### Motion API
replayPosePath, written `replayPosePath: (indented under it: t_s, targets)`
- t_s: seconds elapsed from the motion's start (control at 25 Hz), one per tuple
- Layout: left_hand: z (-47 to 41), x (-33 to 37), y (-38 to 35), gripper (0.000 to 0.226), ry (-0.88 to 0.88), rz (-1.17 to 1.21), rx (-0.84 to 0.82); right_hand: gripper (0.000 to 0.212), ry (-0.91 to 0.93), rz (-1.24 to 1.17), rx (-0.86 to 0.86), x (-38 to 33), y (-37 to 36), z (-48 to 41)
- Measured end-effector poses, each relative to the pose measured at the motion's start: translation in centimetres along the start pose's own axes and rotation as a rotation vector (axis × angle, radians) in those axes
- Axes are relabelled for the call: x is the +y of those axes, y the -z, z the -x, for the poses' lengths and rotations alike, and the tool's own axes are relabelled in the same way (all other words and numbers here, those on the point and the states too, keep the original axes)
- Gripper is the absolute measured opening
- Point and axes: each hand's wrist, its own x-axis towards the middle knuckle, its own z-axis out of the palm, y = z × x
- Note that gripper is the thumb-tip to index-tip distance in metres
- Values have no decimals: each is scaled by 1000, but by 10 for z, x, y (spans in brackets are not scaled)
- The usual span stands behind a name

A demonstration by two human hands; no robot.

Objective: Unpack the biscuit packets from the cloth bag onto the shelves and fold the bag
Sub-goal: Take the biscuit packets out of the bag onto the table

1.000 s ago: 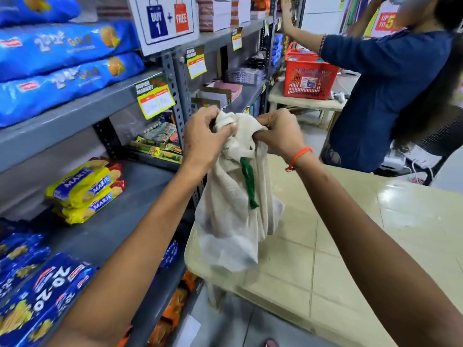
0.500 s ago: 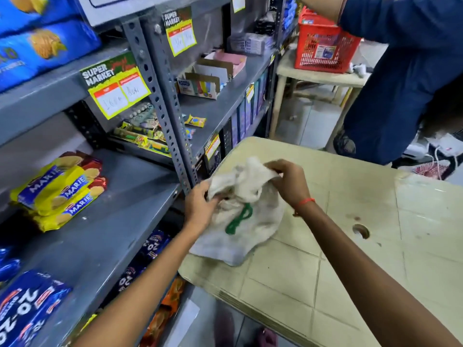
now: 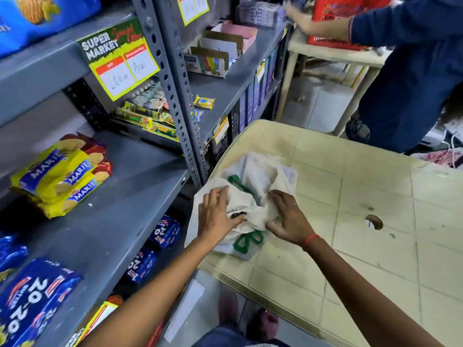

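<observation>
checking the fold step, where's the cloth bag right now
In the head view, the cloth bag lies crumpled on the beige table's near-left corner, beside the grey shelf upright, under both hands.

The table (image 3: 350,221) is bare across its right and far parts. A crumpled cloth bag (image 3: 260,181) fills its near left corner. Grey shelf (image 3: 120,196) beside it lies open between stacked Marie packets (image 3: 62,176) and an upright post (image 3: 185,126).
</observation>
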Motion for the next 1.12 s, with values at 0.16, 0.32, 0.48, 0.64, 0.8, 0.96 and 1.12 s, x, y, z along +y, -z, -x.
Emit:
replayPosePath:
  t_s: [0.16, 0.32, 0.48, 0.64, 0.8, 0.96, 1.12]
  targets:
    - [-30, 16, 3, 64, -329, -59, -241, 38, 166, 127, -1, -17, -4, -10]
    - [-53, 9, 20, 25, -129, -11, -132, 15, 67, 15, 211, 5, 2, -5]
    - [-52, -43, 38, 30, 162, -73, -165, 17, -341, -81, 341, 61, 25, 16]
    - [-49, -16, 24, 78, -78, -33, -368, 41, -141, -23, 224, 39, 19, 0]
    - [-63, 8, 19, 54, -55, -25, -415, 26, -78, 126, 5, 16, 1, -25]
    - [-67, -33, 39, 15, 167, 184, -242, 15, -379, -157, 285, 49, 11, -10]
    - [-60, -63, 44, 19, 456, 347, -25, 16, -516, -245, 431, 60, 19, -3]
